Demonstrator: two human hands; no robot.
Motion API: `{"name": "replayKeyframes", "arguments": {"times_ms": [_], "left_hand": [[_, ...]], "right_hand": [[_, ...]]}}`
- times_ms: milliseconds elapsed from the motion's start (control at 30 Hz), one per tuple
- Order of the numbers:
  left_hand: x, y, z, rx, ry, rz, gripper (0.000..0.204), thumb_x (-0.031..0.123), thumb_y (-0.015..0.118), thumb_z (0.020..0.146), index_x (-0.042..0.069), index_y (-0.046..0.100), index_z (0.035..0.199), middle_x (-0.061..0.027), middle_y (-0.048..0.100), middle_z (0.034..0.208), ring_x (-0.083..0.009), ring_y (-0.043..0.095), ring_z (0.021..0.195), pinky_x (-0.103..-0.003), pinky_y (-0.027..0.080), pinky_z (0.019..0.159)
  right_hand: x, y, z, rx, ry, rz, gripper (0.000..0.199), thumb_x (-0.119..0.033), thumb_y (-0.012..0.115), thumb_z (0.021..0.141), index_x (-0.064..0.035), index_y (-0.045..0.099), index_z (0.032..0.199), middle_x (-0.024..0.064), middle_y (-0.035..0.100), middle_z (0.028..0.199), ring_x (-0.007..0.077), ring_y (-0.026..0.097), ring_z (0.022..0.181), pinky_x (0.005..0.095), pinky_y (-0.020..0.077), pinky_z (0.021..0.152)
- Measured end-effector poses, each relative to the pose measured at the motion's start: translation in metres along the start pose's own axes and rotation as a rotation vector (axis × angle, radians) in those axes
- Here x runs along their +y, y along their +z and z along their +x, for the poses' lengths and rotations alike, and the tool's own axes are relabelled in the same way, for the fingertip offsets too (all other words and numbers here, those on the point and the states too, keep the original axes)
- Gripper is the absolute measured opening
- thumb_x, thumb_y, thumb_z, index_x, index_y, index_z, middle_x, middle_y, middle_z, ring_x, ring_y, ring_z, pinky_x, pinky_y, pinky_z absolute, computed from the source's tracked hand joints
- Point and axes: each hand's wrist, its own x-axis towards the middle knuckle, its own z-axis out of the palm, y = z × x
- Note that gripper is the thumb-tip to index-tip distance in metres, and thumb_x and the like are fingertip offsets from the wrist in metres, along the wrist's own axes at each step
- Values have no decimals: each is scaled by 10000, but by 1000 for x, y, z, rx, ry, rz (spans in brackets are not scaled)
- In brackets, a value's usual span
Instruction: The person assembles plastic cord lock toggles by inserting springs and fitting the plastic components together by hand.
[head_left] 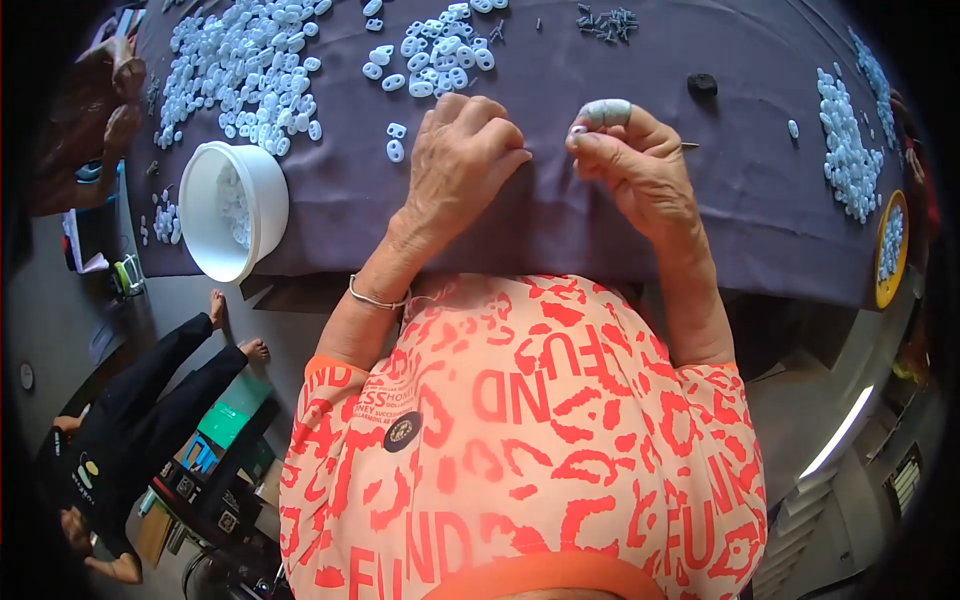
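A dark purple cloth (600,210) covers the surface, its near edge just beside the white bowl (232,210), with bare cloth open right of the bowl. Heaps of small white plastic pieces (245,65) lie beyond the bowl. Right of the bowl, the left hand (462,160) rests with fingers curled, holding nothing visible, while the right hand (635,165) has its fingers pinched on a thin metal pin (688,146).

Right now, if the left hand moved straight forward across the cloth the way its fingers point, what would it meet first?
Probably the heap of small white plastic pieces beyond the left hand. Its knuckles face up the purple cloth, and only bare cloth lies between. The curled fingers make the exact line uncertain.
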Motion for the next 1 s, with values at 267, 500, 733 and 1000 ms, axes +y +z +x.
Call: {"name": "replayKeyframes", "arguments": {"times_ms": [267,500,733,1000], "left_hand": [[22,-10,-13,207,-727,-1077,129,-2,689,757,35,606,848,-25,642,795,-111,609,720,-224,492,629],[34,-24,-20,190,-862,-1321,165,24,685,781,28,612,929,-50,661,872,-87,613,786,-206,498,652],[43,-32,-26,248,-829,-1303,188,-18,671,781,4,595,951,-72,659,880,-105,621,822,-219,511,704],[47,-34,-33,286,-776,-1221,192,-54,648,789,-17,575,962,-63,645,890,-105,619,835,-209,509,743]], "right_hand": [[4,22,-6,3,102,-132,133,-77,583,876,-46,597,1005,82,651,854,100,610,671,212,504,600],[-5,40,-15,37,37,-257,161,-35,597,859,18,595,1011,90,658,852,99,619,700,208,516,617],[-13,51,-19,28,55,-294,148,-42,596,861,31,600,989,90,658,817,94,611,659,205,515,599],[-13,59,-21,1,85,-397,135,-66,593,869,27,603,967,76,653,788,91,607,633,197,505,580]]}}
